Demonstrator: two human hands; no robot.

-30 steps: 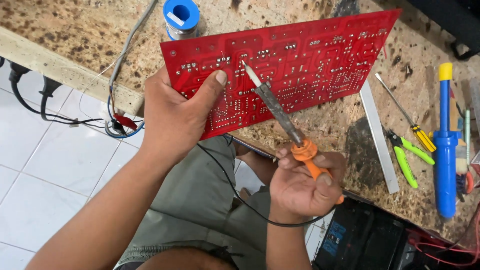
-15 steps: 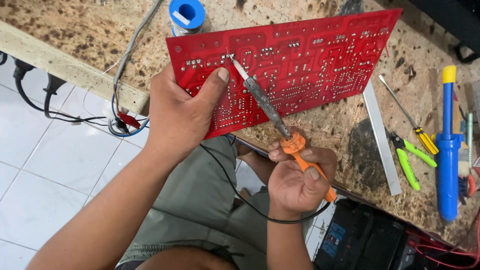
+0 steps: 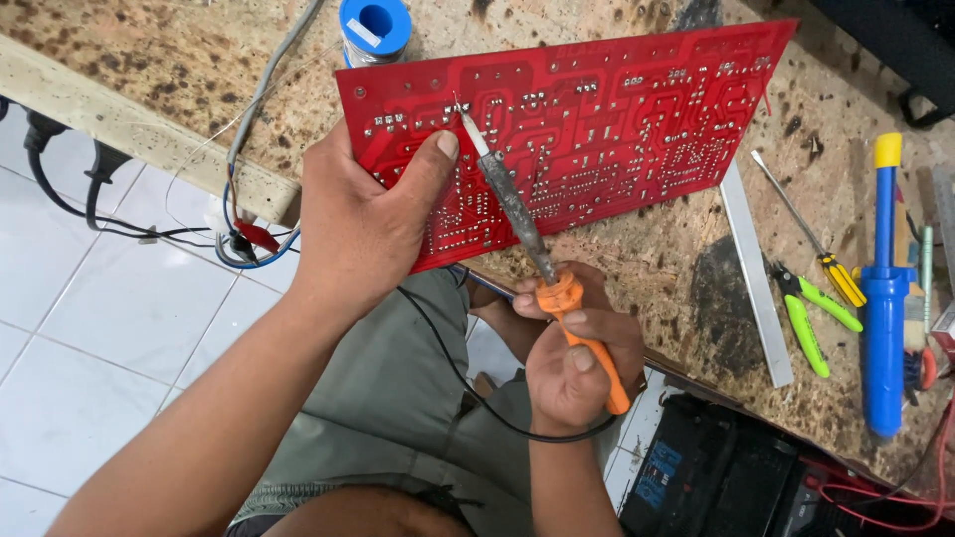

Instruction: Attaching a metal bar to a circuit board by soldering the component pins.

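Head view: red circuit board (image 3: pixel 597 129) flat on a speckled worktop (image 3: pixel 149 60), solder side up. Blue solder spool (image 3: pixel 375 27) just beyond its far left corner. Blue-and-yellow desoldering pump (image 3: pixel 883 288), green-handled cutters (image 3: pixel 811 313) and yellow-handled screwdriver (image 3: pixel 811 239) off to the right. Left hand (image 3: pixel 358 224) gripping the board's near left edge, thumb pressed on top. Right hand (image 3: pixel 577 363) closed around an orange-handled soldering iron (image 3: pixel 532 244), tip touching the board near the thumb.
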